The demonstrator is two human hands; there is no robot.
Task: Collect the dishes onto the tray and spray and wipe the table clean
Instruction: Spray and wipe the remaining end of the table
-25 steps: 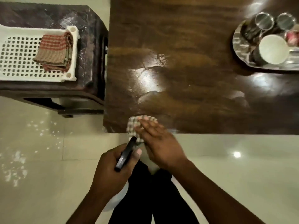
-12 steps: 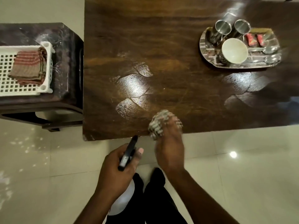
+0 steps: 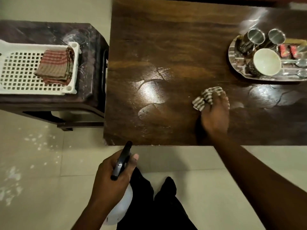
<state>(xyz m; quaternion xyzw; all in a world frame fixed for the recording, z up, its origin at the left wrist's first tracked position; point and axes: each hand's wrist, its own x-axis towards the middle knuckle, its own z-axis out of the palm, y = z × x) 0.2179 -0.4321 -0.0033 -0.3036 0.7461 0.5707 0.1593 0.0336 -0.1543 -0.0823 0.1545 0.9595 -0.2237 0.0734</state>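
Right hand (image 3: 215, 113) is on the worktop (image 3: 166, 47), fingers curled over a bunched checked cloth (image 3: 207, 98) and pressing it flat to the wood. The cloth sticks out past the fingertips on the far-left side of the hand.

Left hand (image 3: 113, 176) is off the worktop, just short of its near edge. It grips the spray bottle (image 3: 122, 161) by the neck, with the black nozzle pointing at the edge.

Dishes look collected: steel tumblers (image 3: 255, 38), white bowl (image 3: 266, 63) and spoons (image 3: 297, 63) are all on the steel tray (image 3: 230, 52) at the far right.

Key relation: there are two shiny wet patches. The large one (image 3: 151, 92) is mid-worktop, to the left of the cloth. The smaller one (image 3: 264, 95) is to its right, just on the near side of the tray. The cloth sits between them, closer to the right patch.

My read is that wiping is partway done. The right hand is the one to do it, since the left is busy and off the surface. A rightward sweep runs close to the tray rim, so there's a risk of nudging it.
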